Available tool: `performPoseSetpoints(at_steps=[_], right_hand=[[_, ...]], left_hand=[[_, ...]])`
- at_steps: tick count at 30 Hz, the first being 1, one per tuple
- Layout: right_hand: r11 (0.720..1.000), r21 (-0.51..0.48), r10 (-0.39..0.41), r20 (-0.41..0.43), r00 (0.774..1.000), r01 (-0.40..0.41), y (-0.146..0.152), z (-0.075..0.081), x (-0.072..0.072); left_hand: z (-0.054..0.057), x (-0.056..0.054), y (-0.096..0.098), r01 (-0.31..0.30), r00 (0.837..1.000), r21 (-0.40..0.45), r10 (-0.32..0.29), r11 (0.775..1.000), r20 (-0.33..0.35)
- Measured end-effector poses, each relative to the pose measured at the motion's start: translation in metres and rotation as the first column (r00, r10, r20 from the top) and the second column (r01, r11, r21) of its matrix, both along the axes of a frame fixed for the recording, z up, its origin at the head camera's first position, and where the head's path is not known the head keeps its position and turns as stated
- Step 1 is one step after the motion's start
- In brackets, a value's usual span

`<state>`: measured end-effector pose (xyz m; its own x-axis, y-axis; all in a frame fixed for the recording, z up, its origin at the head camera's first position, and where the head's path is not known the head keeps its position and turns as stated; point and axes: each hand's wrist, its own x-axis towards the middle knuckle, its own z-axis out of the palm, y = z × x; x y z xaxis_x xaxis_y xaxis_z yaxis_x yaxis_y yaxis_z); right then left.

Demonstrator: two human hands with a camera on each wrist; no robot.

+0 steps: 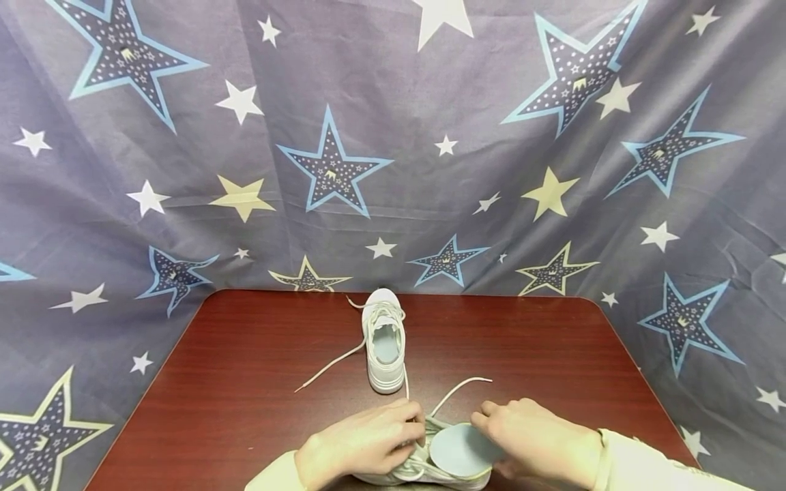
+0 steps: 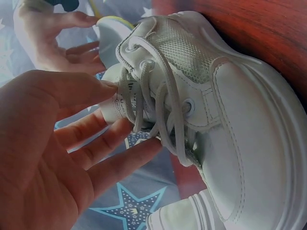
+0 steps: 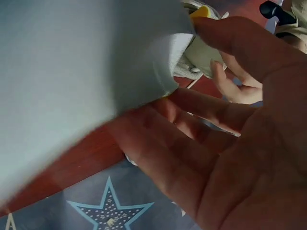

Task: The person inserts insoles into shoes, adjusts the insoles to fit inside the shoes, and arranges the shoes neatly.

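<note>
A white lace-up sneaker (image 2: pixel 254 129) lies at the table's near edge, partly hidden under the hands in the head view. My left hand (image 1: pixel 374 436) pinches its tongue (image 2: pixel 111 106) between thumb and fingers, beside the loosened laces (image 2: pixel 175 115). In my right hand (image 1: pixel 534 440) is a pale blue-grey insole (image 1: pixel 459 450), gripped by its edge between thumb and fingers. The insole is at the shoe's opening, partly over it; how much of it is inside I cannot tell. Close to the right wrist camera, the insole (image 3: pixel 72 72) fills much of that view.
A second white sneaker (image 1: pixel 387 377) stands farther back on the red-brown table (image 1: pixel 264 354), its lace (image 1: pixel 331 365) trailing left. Another lace end (image 1: pixel 457 387) lies loose beyond the near shoe. Behind the table hangs a grey-purple curtain (image 1: pixel 405 102) with stars.
</note>
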<state>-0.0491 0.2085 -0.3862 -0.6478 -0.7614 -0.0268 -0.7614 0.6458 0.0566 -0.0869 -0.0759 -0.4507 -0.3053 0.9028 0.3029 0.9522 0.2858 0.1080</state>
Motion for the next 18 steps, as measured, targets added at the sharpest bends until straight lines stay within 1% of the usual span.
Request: performPoseSetpoints(at_steps=[4,9,12,18], right_hand=[[0.999,0.037,0.021,-0.060,0.998,-0.019,-0.007,0.000,-0.001],[0.998,0.057,0.040,-0.094,0.995,-0.035,-0.015,-0.002,-0.001],[0.997,0.060,0.044,-0.089,0.995,-0.038,-0.019,-0.004,-0.002],[0.998,0.055,0.029,-0.055,0.998,-0.026,-0.024,-0.012,-0.003]], left_hand=[[0.000,0.000,0.000,-0.002,1.000,0.002,0.002,1.000,0.007],[0.001,0.000,0.000,-0.003,1.000,0.002,0.003,1.000,0.003],[0.001,0.000,0.000,-0.003,1.000,0.002,0.003,1.000,0.003],[0.001,0.000,0.000,0.006,1.000,0.005,-0.006,1.000,0.011]])
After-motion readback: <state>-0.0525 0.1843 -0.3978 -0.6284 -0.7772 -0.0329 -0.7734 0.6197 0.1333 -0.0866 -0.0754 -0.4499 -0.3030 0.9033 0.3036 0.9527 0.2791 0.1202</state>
